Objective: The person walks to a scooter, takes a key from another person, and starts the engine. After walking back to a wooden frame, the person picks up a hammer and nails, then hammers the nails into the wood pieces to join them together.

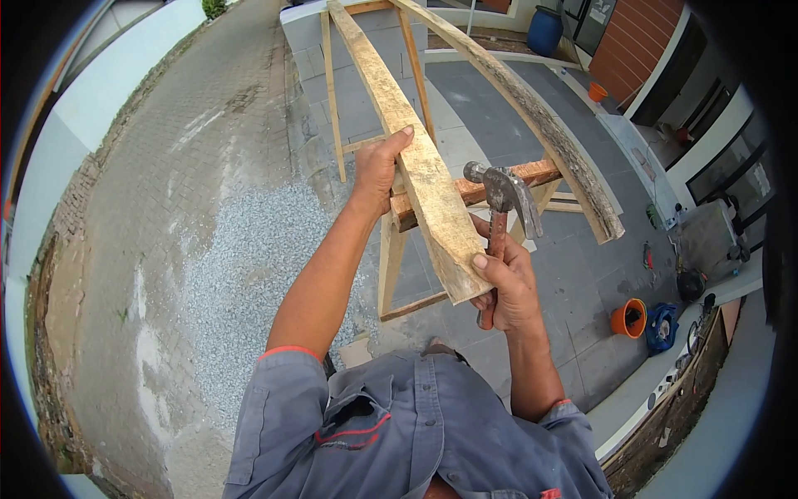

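A long wooden plank (411,137) runs away from me, its near end just in front of my chest. My left hand (381,170) grips its left edge, thumb on top. At the near end, my right hand (513,287) is closed round the handle of a claw hammer (501,191), head up, with the thumb pressed on the plank's corner. Beneath the plank crosses a reddish-brown beam (536,172), the top of a wooden trestle (391,258). A second board (532,108) with a bark edge rests on the beam's right part.
A pile of grey gravel (249,274) lies on the paving at left. An orange bucket (629,318) and a blue bag-like item (662,327) stand at lower right. Grey blocks (307,75) are stacked at the far end, and a blue barrel (545,31) stands behind.
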